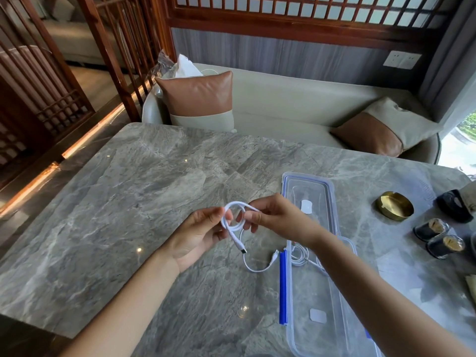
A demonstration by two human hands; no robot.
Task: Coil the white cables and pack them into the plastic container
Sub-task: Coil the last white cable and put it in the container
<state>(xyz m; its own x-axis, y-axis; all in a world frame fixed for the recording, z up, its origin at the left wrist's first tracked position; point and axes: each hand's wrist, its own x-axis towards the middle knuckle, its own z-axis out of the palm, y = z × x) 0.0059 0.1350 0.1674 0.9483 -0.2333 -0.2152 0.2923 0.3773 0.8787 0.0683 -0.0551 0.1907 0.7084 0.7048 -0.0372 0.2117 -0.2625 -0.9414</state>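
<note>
At the frame's centre, a thin white cable [232, 223] is looped into a small coil above the grey marble worktop [123, 202]. The left hand [198, 235] pinches the coil's left edge with curled fingers. The right hand [273, 220] has its fingers curled round the right side. The cable's loose end trails onto the worktop, just beside the long clear plastic container [311, 292] at lower right, which seems to hold another coiled white cable [300, 257].

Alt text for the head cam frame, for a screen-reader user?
The left hand and right hand hold a white cable in a small loop above a grey marble table, its tail trailing to the tabletop. Right of them lies an open clear plastic container with another coiled cable inside.
</note>
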